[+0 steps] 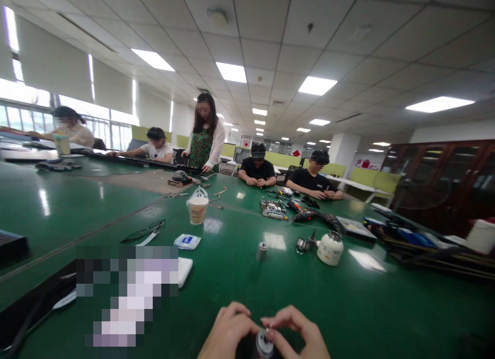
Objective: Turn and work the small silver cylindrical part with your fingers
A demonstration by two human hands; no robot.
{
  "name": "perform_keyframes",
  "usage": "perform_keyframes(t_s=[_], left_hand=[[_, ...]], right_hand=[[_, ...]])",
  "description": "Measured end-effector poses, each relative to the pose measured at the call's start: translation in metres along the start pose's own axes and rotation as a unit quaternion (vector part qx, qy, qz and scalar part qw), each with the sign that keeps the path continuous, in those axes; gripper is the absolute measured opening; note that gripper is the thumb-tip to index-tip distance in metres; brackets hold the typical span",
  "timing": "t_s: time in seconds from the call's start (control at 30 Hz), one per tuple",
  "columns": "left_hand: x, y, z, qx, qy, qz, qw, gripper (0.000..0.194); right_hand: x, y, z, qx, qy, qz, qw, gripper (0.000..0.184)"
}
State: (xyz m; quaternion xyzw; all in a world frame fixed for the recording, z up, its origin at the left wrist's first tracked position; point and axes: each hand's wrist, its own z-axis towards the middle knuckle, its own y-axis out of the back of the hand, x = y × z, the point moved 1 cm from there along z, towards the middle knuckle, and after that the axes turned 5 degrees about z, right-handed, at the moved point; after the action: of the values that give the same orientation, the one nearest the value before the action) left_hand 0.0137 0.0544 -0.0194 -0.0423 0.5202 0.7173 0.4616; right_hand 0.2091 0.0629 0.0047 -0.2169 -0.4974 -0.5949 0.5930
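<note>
Close to the bottom edge of the view, a small silver metal cylinder (264,346) stands upright with its round end face up; it looks like a small electric motor. My left hand (231,330) is closed around its left side, the fingers partly hidden. From the other side my right hand (299,329) reaches over, thumb and fingertips pinched together at the top rim. Whatever tiny part is between those fingertips is too small to make out. A similar metal cylinder (262,251) stands on the green table ahead of my hands.
Farther right are a white rounded pot (330,249) and a metal part (302,244). A circuit board (274,208), power drill (305,215) and bagged cup (198,209) lie beyond. A tissue pack (187,241) is left. Several people sit or stand around the green table (216,276).
</note>
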Motion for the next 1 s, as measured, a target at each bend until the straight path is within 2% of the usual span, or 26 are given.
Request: perform_keyframes(t_s=[0.2, 0.5, 0.63, 1.0], left_hand=[[-0.014, 0.005, 0.002, -0.002, 0.039, -0.009, 0.999, 0.028], [-0.023, 0.011, -0.001, 0.009, 0.042, -0.015, 0.999, 0.024], [-0.026, 0.012, -0.001, 0.009, 0.044, -0.015, 0.999, 0.024], [-0.029, 0.013, -0.003, -0.007, 0.044, -0.012, 0.999, 0.023]], right_hand=[[0.009, -0.003, -0.006, -0.022, 0.002, 0.013, 1.000, 0.009], [0.016, -0.007, -0.012, -0.051, 0.007, 0.031, 0.998, 0.013], [0.019, -0.009, -0.012, -0.044, 0.018, 0.031, 0.998, 0.011], [0.016, -0.015, -0.018, -0.067, 0.013, 0.008, 0.998, 0.011]])
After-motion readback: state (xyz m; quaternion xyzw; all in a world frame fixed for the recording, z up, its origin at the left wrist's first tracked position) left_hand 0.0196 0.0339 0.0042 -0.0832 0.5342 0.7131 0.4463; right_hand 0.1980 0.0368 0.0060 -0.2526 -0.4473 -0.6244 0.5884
